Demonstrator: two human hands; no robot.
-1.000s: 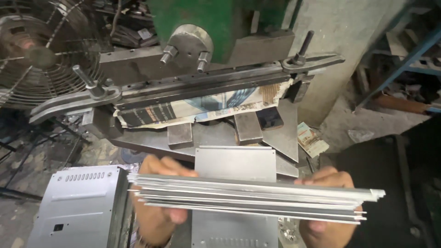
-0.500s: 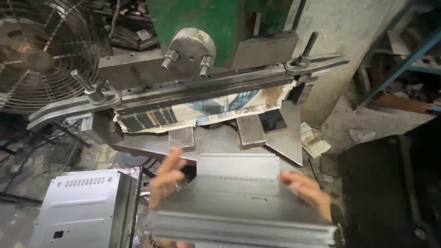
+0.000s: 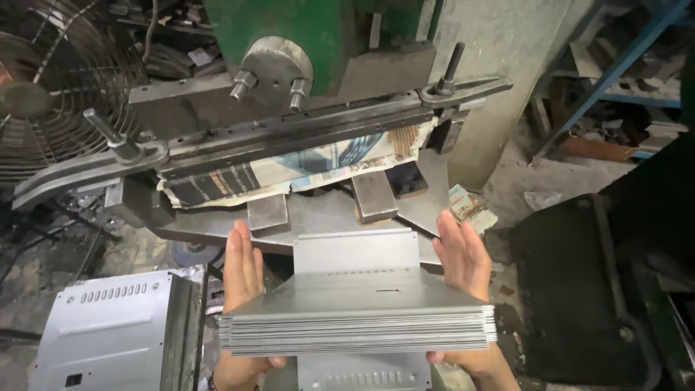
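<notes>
A thick stack of grey sheet-metal panels (image 3: 358,318) lies flat between my two hands, low in the head view. My left hand (image 3: 242,271) presses against the stack's left side, fingers straight and pointing away from me. My right hand (image 3: 463,264) presses flat against the right side, its thumb under the stack. Just beyond the stack, one more grey panel (image 3: 355,250) rests on the bed of a green press machine (image 3: 304,43). The press's long dark steel blade bar (image 3: 289,134) runs across above it.
A grey perforated metal cover (image 3: 108,326) stands at lower left. A wire-guarded fan (image 3: 51,87) is at upper left. Newspaper (image 3: 289,170) is wadded under the blade bar. A concrete pillar (image 3: 499,43), blue shelving (image 3: 622,65) and a dark bin (image 3: 579,289) are on the right.
The stack was held on edge with its thin edges fanned toward me; it has been turned flat and squared up. Both hands have shifted from behind it to its sides.
</notes>
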